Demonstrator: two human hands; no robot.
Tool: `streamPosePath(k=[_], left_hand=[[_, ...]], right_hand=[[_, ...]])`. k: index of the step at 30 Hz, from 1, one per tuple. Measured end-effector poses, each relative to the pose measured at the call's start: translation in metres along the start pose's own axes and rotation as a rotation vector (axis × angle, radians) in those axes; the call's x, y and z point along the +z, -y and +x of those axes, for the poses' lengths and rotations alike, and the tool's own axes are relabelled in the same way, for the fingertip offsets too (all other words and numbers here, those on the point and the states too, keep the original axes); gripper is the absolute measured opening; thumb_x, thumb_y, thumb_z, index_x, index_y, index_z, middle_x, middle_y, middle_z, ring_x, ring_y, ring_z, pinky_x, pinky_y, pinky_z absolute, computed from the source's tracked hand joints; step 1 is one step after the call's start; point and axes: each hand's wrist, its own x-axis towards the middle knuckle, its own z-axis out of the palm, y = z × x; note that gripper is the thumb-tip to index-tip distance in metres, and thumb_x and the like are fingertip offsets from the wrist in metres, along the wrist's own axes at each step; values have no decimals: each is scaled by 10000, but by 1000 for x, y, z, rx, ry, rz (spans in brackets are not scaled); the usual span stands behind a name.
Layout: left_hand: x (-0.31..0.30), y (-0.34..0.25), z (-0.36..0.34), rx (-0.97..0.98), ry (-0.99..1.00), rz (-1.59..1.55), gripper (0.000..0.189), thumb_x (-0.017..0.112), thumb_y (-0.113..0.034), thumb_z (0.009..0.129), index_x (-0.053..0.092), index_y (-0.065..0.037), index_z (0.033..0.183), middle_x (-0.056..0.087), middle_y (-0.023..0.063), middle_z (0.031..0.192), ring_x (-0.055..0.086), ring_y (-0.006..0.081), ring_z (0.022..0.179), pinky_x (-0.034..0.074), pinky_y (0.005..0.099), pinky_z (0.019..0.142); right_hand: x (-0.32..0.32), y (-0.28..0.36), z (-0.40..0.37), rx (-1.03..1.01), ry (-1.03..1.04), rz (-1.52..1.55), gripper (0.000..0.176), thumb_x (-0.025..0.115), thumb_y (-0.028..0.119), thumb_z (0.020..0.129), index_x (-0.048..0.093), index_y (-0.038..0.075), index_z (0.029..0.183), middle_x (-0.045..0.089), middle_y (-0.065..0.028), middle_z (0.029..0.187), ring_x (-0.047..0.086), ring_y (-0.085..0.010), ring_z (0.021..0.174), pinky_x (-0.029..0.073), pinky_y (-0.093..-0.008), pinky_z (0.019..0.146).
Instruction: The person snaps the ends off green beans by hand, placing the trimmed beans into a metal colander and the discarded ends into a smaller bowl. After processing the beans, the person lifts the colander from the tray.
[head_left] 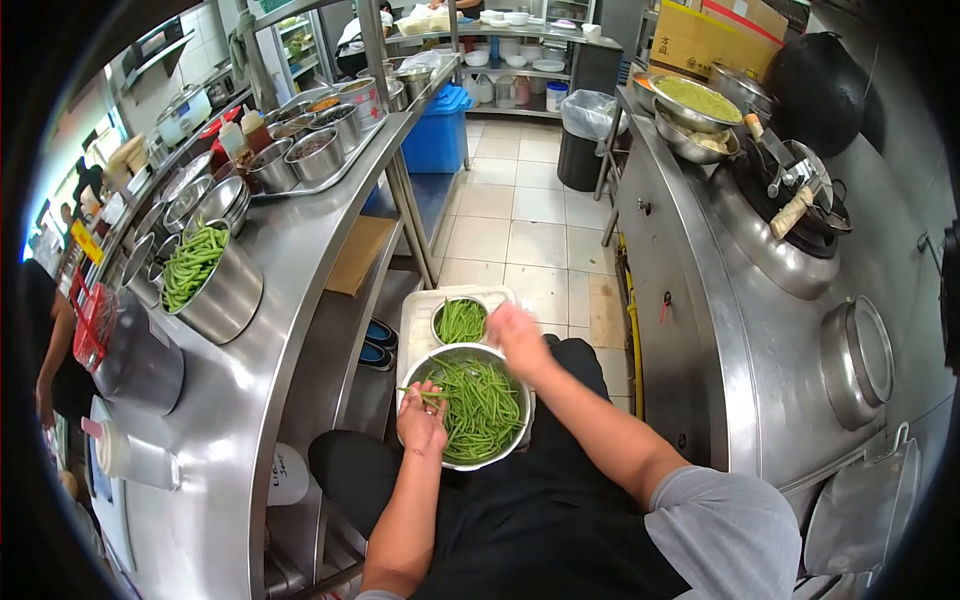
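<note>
A large metal bowl (521, 432) full of long green beans (478, 405) rests at my lap. My left hand (423, 422) is at the bowl's left side, its fingers closed around a few green beans whose ends stick out. Over the far right rim, my right hand (516, 338) is smeared by motion, so its fingers cannot be made out. Just beyond the big bowl, a smaller round container (437, 318) holds more green beans and stands on a pale, lidded box or stool (415, 308).
On the left steel counter (330, 240) stand a pot of green beans (225, 300) and several metal containers. The right counter (690, 250) bears a wok station (790, 255) and stacked bowls (700, 105). A black bin (580, 150) and blue tub (435, 135) lie ahead. Another person (50, 340) is far left.
</note>
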Motion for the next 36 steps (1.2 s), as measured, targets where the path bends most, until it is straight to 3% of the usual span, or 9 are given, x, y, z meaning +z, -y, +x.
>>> streamPosePath(k=[2,4,6,8,10,12,16,26,36], left_hand=[[0,-5,2,56,-27,1,264,488,-243,1127,545,-66,1315,673,90,1272,639,185,966,518,432,926],[-1,-10,7,87,4,18,283,499,-265,1122,532,-69,1323,661,89,1274,633,220,1049,499,459,991],[-1,-12,10,253,44,105,275,521,-253,1117,537,-46,1297,679,106,1220,652,204,1000,538,354,913],[6,-14,8,306,37,107,260,533,-234,1113,542,-30,1273,688,125,1181,671,199,988,545,309,877],[9,-13,3,443,129,204,243,517,-216,1116,542,-16,1252,686,144,1177,683,218,1019,551,336,892],[15,-11,-5,440,138,187,235,505,-201,1118,536,-4,1243,688,159,1176,689,234,1043,556,347,908],[15,1,-15,345,126,141,205,498,-164,1116,545,13,1210,707,175,1153,699,232,1015,571,349,913],[11,15,-7,329,163,201,172,529,-161,1106,565,-12,1183,719,174,1105,696,210,1012,529,326,927],[12,-4,-7,475,70,452,241,590,-233,1087,639,1,1119,764,126,1049,668,150,962,510,316,909]], right_hand=[[-16,44,36,-235,-24,727,169,673,129,1000,592,62,1133,586,-19,857,530,-122,733,473,-297,709],[-23,97,39,-229,11,790,204,683,121,993,585,56,1160,593,-25,889,544,-116,768,482,-298,730],[-21,99,35,-212,35,854,240,693,113,986,578,50,1187,599,-32,920,558,-110,804,491,-298,752],[-5,50,21,17,265,120,303,715,153,982,592,39,1234,654,-54,993,618,-122,923,520,-311,820],[14,-5,-16,241,545,-228,370,769,178,959,597,44,1258,676,-62,1052,651,-135,939,550,-324,835],[25,-58,-49,330,752,-81,406,779,106,943,590,-4,1285,727,-56,1005,702,-155,994,555,-318,923],[61,-61,-92,511,397,259,211,717,126,989,640,24,1157,689,-29,933,574,-66,740,456,-226,668],[54,-80,-89,391,381,95,105,679,131,1023,638,71,947,656,-13,800,520,-62,660,420,-226,609],[66,-101,-73,675,280,421,135,570,107,1031,655,87,929,675,-28,841,578,-111,658,426,-261,580]])
